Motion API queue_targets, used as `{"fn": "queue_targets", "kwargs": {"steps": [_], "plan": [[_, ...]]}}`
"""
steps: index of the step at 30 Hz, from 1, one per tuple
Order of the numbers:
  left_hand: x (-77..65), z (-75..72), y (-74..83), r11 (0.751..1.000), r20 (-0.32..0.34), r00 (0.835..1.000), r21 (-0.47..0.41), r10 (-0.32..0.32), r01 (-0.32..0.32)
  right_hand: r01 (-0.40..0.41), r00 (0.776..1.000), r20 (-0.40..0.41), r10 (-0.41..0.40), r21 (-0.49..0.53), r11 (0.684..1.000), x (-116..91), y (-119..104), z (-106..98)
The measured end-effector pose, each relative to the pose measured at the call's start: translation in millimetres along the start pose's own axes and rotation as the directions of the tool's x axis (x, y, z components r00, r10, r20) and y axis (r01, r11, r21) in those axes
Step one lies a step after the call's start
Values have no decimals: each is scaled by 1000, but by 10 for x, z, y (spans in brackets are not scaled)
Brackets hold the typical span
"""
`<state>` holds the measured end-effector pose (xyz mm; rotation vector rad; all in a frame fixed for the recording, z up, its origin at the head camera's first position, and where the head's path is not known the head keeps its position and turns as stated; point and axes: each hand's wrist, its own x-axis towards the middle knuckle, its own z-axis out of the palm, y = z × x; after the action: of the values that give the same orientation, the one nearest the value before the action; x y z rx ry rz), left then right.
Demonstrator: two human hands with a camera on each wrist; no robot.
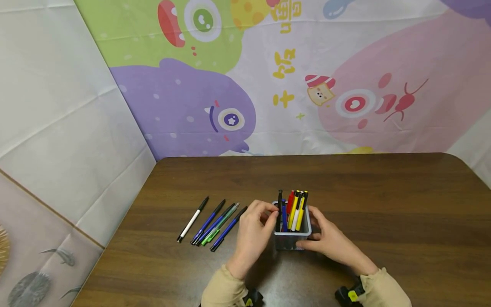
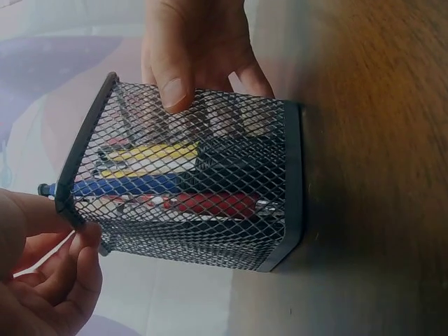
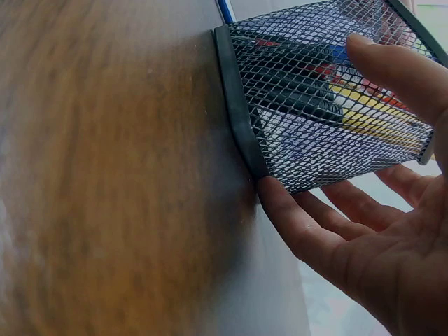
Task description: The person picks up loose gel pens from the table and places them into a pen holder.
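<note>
A square black mesh pen holder (image 1: 292,242) stands upright on the table with several pens and markers in it. Among them are a black pen (image 1: 279,209), a blue pen (image 1: 284,215), a red one (image 1: 290,200) and yellow markers (image 1: 301,213). My left hand (image 1: 254,230) pinches the holder's left rim with curled fingers; the left wrist view shows the fingertips at a rim corner. On the other side, my right hand (image 1: 333,241) grips the holder, its thumb (image 3: 392,66) on one mesh wall and its fingers around another.
Left of the holder, a white marker with a black cap (image 1: 193,219), several blue pens (image 1: 208,221) and green pens (image 1: 216,232) lie side by side on the brown table (image 1: 383,192). A cartoon-printed cloth (image 1: 284,140) hangs behind the table's far edge.
</note>
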<state>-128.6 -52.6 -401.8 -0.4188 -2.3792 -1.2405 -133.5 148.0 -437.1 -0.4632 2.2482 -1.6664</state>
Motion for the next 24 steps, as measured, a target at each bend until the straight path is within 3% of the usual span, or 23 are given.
{"fn": "queue_targets", "kwargs": {"steps": [11, 15, 20, 24], "plan": [[55, -100, -27, 998, -26, 1000, 62, 8, -6, -19, 1000, -7, 19, 1, 1000, -5, -6, -4], [71, -142, -44, 986, 3, 1000, 165, 13, -13, -19, 1000, -3, 19, 6, 1000, -7, -12, -8], [62, -209, -128, 926, 99, 995, 376, -14, -24, -22, 1000, 7, 22, 14, 1000, -13, -31, -8], [38, -286, -245, 835, 142, 989, 548, -37, -47, -31, 999, 10, 31, 12, 999, -16, -39, -6]]}}
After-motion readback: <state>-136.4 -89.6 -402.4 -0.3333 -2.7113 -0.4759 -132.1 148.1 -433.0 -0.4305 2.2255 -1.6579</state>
